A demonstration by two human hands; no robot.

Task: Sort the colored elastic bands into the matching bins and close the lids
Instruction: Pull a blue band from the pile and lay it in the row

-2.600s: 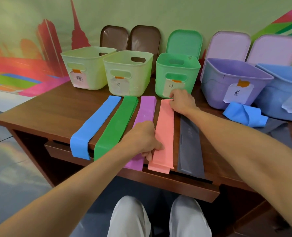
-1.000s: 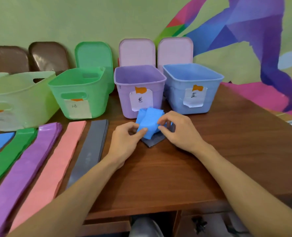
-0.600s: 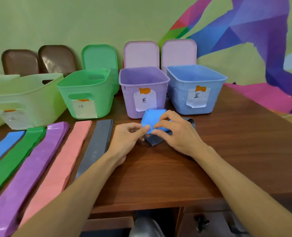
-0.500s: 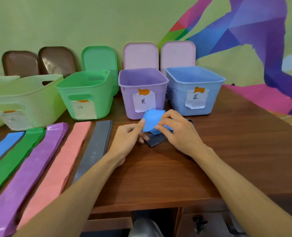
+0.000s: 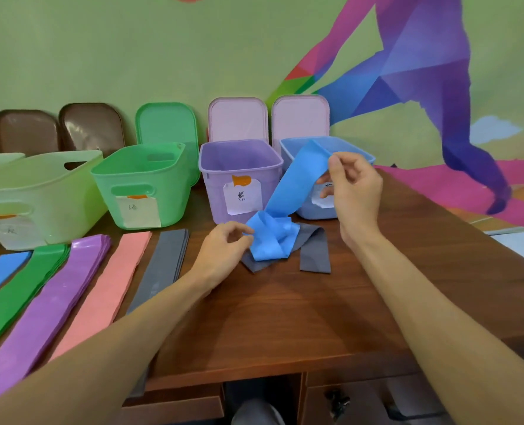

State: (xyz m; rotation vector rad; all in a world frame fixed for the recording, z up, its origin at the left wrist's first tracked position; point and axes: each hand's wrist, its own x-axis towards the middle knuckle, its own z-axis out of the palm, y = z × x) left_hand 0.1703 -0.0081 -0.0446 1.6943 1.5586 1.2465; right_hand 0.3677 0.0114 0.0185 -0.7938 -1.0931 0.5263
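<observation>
Beyond the right fingers (image 5: 335, 167) the blue bin (image 5: 351, 145) stands with its top open, its lid (image 5: 300, 124) propped upright behind. The blue band (image 5: 297, 182) slants from those fingers down to the left fingers (image 5: 240, 228), crossing the bin's near rim. A grey band (image 5: 314, 253) lies crumpled beneath the left fingers. Left of them, a row of flat bands (image 5: 107, 286) covers the surface (image 5: 285, 317); nearer and rightward, open wood.

Handwritten "紫" on the white paper label (image 5: 243, 198) of the purple bin (image 5: 239, 162), centre far. Fainter "绿" on the cream label (image 5: 138, 211) of the green bin (image 5: 132, 179), left of it. Unreadable mark on the tag (image 5: 11, 231) of the pale bin (image 5: 40, 185), far left. Slip (image 5: 323, 201) on the blue bin (image 5: 314, 211) mostly hidden behind blue band (image 5: 297, 182) and right hand (image 5: 355, 191).
</observation>
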